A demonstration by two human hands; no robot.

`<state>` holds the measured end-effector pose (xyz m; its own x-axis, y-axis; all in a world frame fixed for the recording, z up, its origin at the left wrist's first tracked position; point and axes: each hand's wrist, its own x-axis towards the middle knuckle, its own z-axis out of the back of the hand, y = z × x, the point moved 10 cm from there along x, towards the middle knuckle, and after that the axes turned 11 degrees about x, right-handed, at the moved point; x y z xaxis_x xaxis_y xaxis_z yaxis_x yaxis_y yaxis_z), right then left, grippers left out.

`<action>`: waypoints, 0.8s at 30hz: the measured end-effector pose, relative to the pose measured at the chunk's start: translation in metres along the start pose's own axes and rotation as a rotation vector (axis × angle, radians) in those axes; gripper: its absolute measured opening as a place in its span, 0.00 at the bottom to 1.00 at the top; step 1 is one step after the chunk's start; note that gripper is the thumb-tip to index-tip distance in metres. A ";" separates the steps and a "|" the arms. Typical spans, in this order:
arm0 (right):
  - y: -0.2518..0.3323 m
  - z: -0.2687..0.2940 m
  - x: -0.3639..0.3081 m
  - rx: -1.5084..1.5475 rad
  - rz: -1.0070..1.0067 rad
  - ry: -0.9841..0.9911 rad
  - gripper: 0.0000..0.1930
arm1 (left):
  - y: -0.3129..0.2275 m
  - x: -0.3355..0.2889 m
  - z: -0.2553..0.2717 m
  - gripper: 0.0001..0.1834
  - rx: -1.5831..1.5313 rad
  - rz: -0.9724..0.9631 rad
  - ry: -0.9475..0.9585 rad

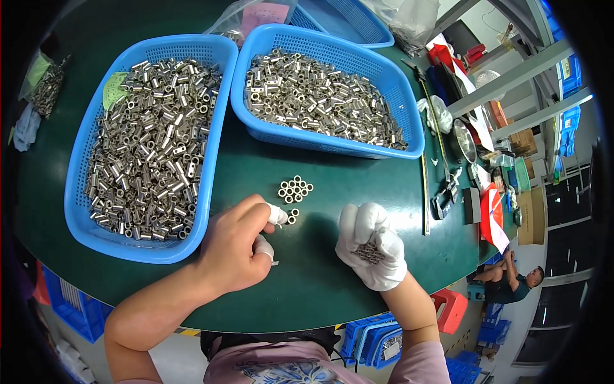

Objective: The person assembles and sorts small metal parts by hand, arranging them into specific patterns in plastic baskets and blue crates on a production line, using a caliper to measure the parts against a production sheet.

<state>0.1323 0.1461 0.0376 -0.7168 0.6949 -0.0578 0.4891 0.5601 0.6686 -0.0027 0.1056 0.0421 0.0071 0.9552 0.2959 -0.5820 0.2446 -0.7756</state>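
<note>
My left hand (240, 240) has white finger cots on its thumb and index finger. Its other fingers curl in, while thumb and index stay apart with nothing seen between them. The index tip is at a pair of short metal sleeves (292, 216) standing on end on the green table (307, 281). Just beyond them, several more metal sleeves (295, 189) stand in a tight cluster. My right hand (371, 246), in a white glove, is closed around a clump of small grey metal pieces (369, 253) resembling screws. Their exact kind is too small to tell.
Two blue perforated baskets full of metal sleeves stand on the table, one at left (73, 185) and one at the back (332, 144). To the right are a long ruler (425, 192), a caliper (444, 195) and a metal bowl (464, 141). A person (511, 285) sits farther right.
</note>
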 end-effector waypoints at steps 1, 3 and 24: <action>0.000 0.000 0.000 0.002 -0.002 0.000 0.14 | 0.000 0.000 -0.001 0.20 0.009 0.005 0.011; 0.000 -0.001 0.000 0.005 -0.002 0.002 0.14 | 0.002 -0.001 -0.002 0.20 0.022 -0.002 0.013; -0.001 0.000 -0.001 -0.018 -0.006 0.030 0.14 | -0.001 -0.001 -0.002 0.20 0.059 -0.023 0.022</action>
<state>0.1327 0.1443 0.0367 -0.7345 0.6774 -0.0395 0.4761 0.5560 0.6813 -0.0001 0.1051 0.0416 0.0383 0.9531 0.3001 -0.6281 0.2566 -0.7346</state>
